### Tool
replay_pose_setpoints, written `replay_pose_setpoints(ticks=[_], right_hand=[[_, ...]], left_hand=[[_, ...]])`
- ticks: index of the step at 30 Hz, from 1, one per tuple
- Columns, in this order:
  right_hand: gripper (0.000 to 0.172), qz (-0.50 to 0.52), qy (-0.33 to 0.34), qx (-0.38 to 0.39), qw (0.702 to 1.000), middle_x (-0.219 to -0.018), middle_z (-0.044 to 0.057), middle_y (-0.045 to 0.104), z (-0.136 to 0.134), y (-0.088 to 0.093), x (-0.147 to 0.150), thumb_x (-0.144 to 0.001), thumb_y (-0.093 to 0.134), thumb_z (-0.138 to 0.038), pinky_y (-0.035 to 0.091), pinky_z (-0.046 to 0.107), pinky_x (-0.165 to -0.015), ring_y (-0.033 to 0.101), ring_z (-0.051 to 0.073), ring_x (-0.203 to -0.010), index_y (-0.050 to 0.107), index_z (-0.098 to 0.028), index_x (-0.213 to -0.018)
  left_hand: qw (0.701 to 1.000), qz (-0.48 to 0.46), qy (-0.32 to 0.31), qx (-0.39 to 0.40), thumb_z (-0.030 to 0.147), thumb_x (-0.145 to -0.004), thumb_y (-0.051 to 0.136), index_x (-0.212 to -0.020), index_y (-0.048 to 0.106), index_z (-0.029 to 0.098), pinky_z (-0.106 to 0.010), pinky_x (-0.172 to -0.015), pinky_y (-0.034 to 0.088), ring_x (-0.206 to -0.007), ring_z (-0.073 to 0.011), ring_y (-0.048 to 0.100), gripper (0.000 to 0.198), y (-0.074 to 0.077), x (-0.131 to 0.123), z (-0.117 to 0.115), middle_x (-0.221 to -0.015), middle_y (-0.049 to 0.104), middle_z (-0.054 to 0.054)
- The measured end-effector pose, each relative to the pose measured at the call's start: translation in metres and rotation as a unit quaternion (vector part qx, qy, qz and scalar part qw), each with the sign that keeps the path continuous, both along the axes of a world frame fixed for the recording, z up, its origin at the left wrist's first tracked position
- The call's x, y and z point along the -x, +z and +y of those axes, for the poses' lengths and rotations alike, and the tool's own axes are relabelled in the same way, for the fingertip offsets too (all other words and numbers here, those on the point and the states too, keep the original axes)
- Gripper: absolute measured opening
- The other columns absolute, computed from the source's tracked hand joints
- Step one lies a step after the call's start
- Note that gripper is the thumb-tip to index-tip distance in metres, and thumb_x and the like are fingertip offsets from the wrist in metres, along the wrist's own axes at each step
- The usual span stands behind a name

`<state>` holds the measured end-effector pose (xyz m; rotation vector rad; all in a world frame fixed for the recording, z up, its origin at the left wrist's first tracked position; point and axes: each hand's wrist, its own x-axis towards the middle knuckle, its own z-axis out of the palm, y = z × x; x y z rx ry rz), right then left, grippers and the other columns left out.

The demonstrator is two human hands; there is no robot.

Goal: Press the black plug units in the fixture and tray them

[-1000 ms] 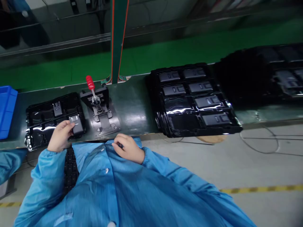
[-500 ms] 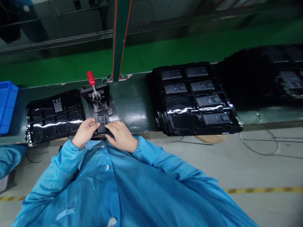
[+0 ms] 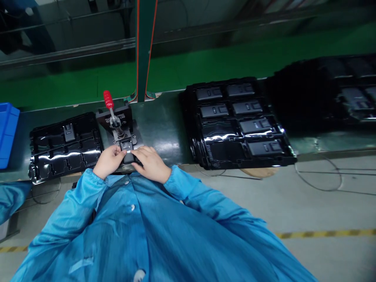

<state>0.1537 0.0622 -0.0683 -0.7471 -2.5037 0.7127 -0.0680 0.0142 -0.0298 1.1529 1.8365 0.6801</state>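
Observation:
A small black plastic device [image 3: 128, 158] lies in the base of a toggle clamp fixture [image 3: 120, 131] in front of me. The clamp's red handle [image 3: 108, 99] points up and back. My left hand [image 3: 108, 160] grips the device's left side, thumb and finger closed against it. From the right, my right hand [image 3: 151, 164] presses its fingertips and thumb to the opposite side. A small bright patch shows between the two hands on the device's top; I cannot tell whether it is a label or a reflection.
To the left lies a black moulded tray [image 3: 63, 162] with one similar device [image 3: 69, 133] in it, beyond it a blue bin [image 3: 7, 133]. On the right is a stack of black trays [image 3: 223, 150] holding several devices. A green post [image 3: 144, 51] stands behind the bench.
My fingers have shifted slightly, and a bright patch now shows on the device's top between them. The whole view has moved a little; the clamp and trays look the same.

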Motion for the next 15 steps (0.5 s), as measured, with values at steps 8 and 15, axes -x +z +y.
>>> replay_pose_setpoints(ticks=[8,15], right_hand=[[0.049,-0.005,0.028,0.021,0.999,-0.134,0.018,0.072,0.009,-0.005,0.001,-0.101,0.072,-0.032,0.051,0.052,-0.104,0.061,0.033,-0.127,0.062,-0.016,-0.146],[0.046,0.014,0.039,0.019,0.999,-0.134,0.018,0.073,0.016,-0.013,0.003,-0.1,0.071,-0.03,0.056,0.052,-0.107,0.065,0.032,-0.123,0.064,-0.015,-0.143]], left_hand=[[0.997,0.067,-0.029,0.001,0.057,-0.09,0.064,-0.073,0.054,0.024,-0.03,-0.059,0.033,-0.059,-0.0168,0.048,0.039,-0.005,0.003,0.002,-0.062,0.055,0.002],[0.996,0.083,-0.024,0.012,0.059,-0.09,0.063,-0.069,0.053,0.024,-0.031,-0.057,0.032,-0.057,-0.0173,0.047,0.042,-0.006,0.004,0.003,-0.059,0.054,0.002]])
